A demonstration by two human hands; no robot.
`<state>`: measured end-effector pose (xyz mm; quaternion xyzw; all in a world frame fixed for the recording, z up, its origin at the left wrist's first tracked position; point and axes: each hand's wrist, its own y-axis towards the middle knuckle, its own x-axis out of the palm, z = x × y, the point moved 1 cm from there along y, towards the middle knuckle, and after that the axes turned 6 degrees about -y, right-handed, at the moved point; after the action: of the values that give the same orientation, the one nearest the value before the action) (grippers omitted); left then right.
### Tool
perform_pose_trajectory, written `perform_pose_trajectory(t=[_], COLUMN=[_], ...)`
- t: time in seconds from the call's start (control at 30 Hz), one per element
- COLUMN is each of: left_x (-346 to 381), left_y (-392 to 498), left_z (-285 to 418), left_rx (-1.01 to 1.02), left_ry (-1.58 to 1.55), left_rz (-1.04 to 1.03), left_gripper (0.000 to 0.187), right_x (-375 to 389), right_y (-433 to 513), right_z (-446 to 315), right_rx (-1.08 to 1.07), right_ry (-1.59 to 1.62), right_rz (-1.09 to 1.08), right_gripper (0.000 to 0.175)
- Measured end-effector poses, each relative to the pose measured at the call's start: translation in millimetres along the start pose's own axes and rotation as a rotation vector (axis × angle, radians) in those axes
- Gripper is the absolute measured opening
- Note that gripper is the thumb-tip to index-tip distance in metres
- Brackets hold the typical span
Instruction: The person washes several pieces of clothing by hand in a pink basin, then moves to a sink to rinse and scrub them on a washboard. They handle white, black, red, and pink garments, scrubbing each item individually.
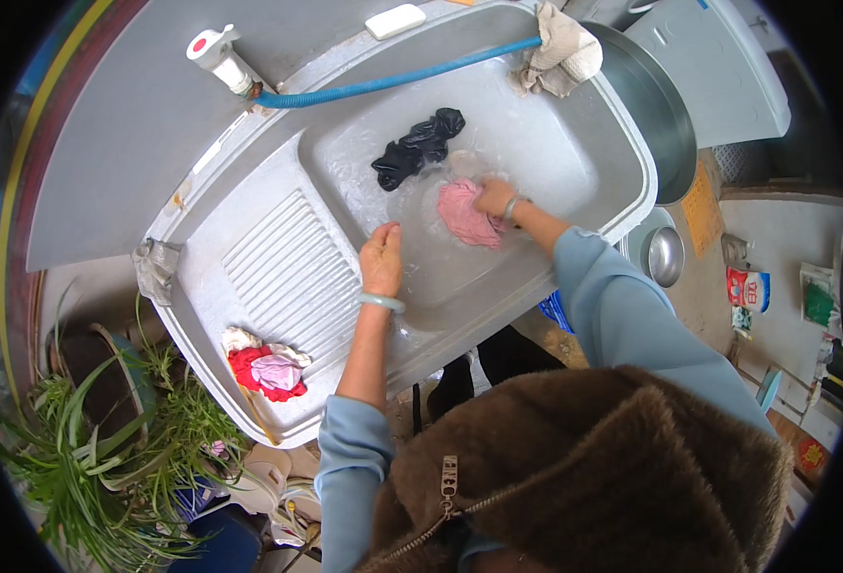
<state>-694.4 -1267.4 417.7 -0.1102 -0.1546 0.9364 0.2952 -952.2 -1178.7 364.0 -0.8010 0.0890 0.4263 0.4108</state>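
Observation:
My right hand [496, 198] grips a pink cloth [468, 213] in shallow water in the basin of a grey laundry sink [572, 157]. To its left, my left hand [382, 261] is raised over the near edge of the basin, touching no cloth; how far its fingers are closed is unclear. A black cloth [418, 149] lies wet in the basin beyond both hands. The ribbed washboard [292, 272] is left of my left hand. In the sink's near left corner rest red [246, 362], lilac [276, 372] and whitish cloths bunched together.
A blue hose [400, 84] runs from the tap [224, 61] to a beige rag [561, 54] on the far rim. A white soap bar or box [395, 21] sits behind. A large metal tub [650, 107] stands right; leafy plants [92, 458] are at lower left.

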Motion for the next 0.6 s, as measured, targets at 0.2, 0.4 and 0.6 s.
perform_pose_trajectory(t=[0.2, 0.4, 0.6], left_x=[23, 52, 53], left_y=[27, 33, 38], left_z=[-61, -50, -29], left_rx=[-0.238, -0.505, -0.81], left_ry=[0.113, -0.27, -1.081], left_rz=[0.041, 0.055, -0.067], left_gripper=[0.042, 0.075, 0.074], right_x=[17, 11, 30], right_y=[12, 4, -90], right_z=[21, -3, -81], right_rx=[-0.214, -0.248, -0.504], right_ry=[-0.205, 0.301, 0.567], right_rz=[0.014, 0.126, -0.209], right_gripper=[0.056, 0.052, 0.037])
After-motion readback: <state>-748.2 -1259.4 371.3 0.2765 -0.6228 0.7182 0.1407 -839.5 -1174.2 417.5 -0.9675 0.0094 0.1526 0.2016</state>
